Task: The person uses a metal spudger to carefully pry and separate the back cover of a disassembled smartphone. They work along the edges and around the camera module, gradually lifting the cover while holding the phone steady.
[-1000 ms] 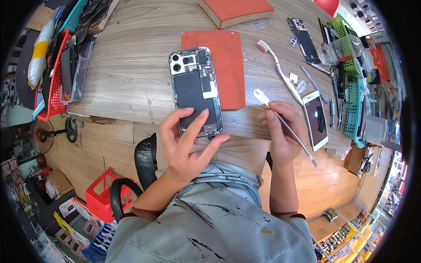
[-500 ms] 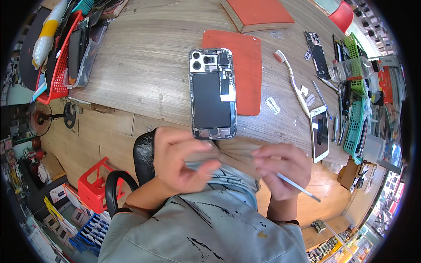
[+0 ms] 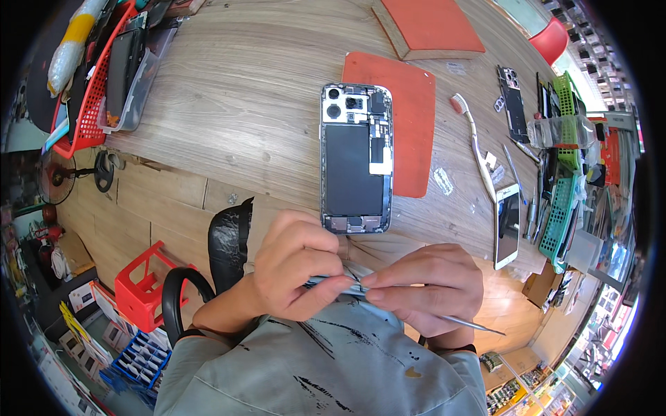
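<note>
An opened phone (image 3: 345, 170), its insides showing, lies on the red mat (image 3: 409, 132) at the desk's front edge. Just below it, my left hand (image 3: 297, 267) is closed on the grey-green shirt fabric (image 3: 333, 374) at my lap. Beside it my right hand (image 3: 433, 291) pinches at the same fabric and also holds a thin metal tool (image 3: 479, 326), whose shaft sticks out to the right. A small crumpled silvery piece (image 3: 442, 180), a white toothbrush (image 3: 475, 145) and a white phone (image 3: 506, 229) lie right of the mat.
A red basket (image 3: 94, 125) of parts is at the left, a thick red block (image 3: 430, 24) at the back, green baskets (image 3: 569, 90) and a spare phone body (image 3: 513, 104) at the right. A red stool (image 3: 142, 277) and a fan (image 3: 59, 173) stand beyond the desk's front edge.
Both hands have dropped away from the opened phone and the silvery piece and come together low at the shirt. The metal tool stayed in my right hand. The view has shifted.
</note>
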Motion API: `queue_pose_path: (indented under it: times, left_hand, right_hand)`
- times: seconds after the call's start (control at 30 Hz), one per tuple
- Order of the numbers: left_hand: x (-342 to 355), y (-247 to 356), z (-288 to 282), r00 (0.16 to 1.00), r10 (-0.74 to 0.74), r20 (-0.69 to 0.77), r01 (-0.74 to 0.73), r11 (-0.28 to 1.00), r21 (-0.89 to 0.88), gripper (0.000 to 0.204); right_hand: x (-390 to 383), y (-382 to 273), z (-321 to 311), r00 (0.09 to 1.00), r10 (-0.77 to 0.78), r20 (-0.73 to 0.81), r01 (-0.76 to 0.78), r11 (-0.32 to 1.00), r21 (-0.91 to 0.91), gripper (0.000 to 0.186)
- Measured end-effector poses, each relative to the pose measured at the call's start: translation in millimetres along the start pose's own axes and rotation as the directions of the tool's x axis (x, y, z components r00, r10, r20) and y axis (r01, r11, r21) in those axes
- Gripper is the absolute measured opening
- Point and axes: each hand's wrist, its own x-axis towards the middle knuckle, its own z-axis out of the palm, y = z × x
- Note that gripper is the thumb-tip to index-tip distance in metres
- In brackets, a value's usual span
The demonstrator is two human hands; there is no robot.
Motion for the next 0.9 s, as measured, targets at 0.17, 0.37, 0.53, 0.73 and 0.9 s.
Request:
queue_pose_path:
  times: [0.17,0.37,0.53,0.73,0.9]
  left_hand:
    - [-21.6,-23.1,-14.6,0.995,-0.020,-0.096,0.017,0.999,-0.037,0.013]
    - [-33.1,-31.0,1.9,0.874,-0.283,-0.395,0.187,0.946,-0.265,0.037]
    - [-16.1,-19.6,2.8,0.830,-0.531,-0.171,0.443,0.814,-0.375,0.035]
    - [-5.3,-12.4,-1.0,0.729,-0.675,0.111,0.609,0.566,-0.556,0.018]
    - [-2.2,-14.2,-0.9,0.628,-0.750,0.208,0.700,0.427,-0.573,0.016]
  right_hand:
    - [-1.1,1.5,-3.1,0.987,0.072,-0.142,-0.067,0.997,0.040,0.013]
    - [15.4,12.9,2.6,0.931,0.161,-0.328,-0.303,0.840,-0.449,0.025]
    - [44.6,26.3,19.9,0.989,0.123,-0.082,-0.145,0.696,-0.703,0.042]
    - [57.4,34.3,30.9,0.995,0.070,0.068,0.002,0.681,-0.732,0.054]
    - [48.8,27.1,14.3,0.997,0.010,0.081,0.031,0.867,-0.497,0.061]
